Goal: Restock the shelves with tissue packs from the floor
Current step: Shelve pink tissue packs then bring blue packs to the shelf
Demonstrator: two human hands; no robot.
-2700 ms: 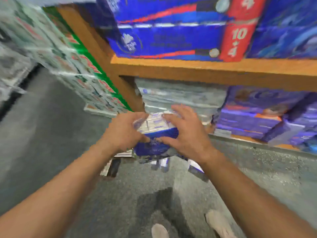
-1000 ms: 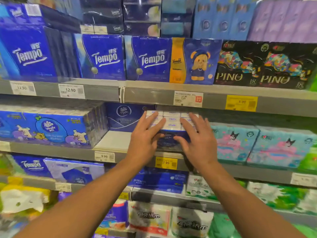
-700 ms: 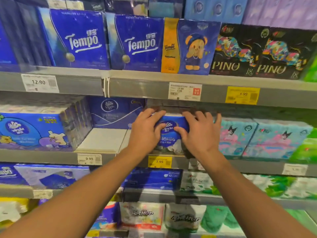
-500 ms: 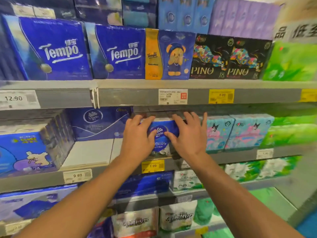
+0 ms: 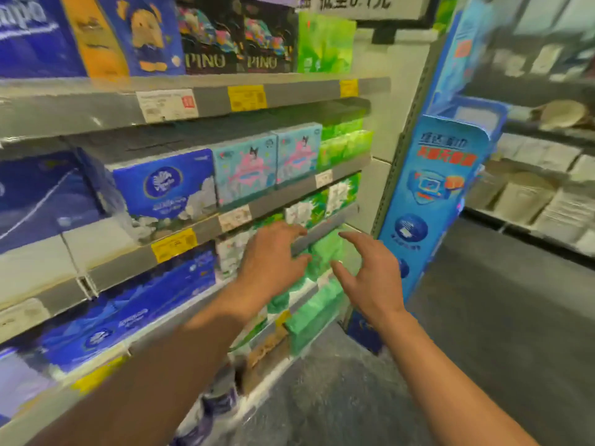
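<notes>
The blue tissue pack (image 5: 164, 194) with a white round logo stands on the middle grey shelf (image 5: 206, 228), beside pale blue cartoon packs (image 5: 244, 170). Both hands are off it and hold nothing. My left hand (image 5: 273, 257) hovers with fingers spread in front of the shelf below. My right hand (image 5: 363, 272) hangs beside it, fingers loosely curved, in front of green packs (image 5: 325, 249).
Shelves of blue, black and green tissue packs fill the left. A tall blue cardboard display stand (image 5: 428, 201) rises at the shelf's right end. Grey aisle floor (image 5: 483, 333) runs to the right, with another shelf unit (image 5: 547, 175) of pale goods beyond.
Both hands have let go of the blue pack, which now stands on the shelf, and have dropped lower and rightward. The view has swung right toward the aisle.
</notes>
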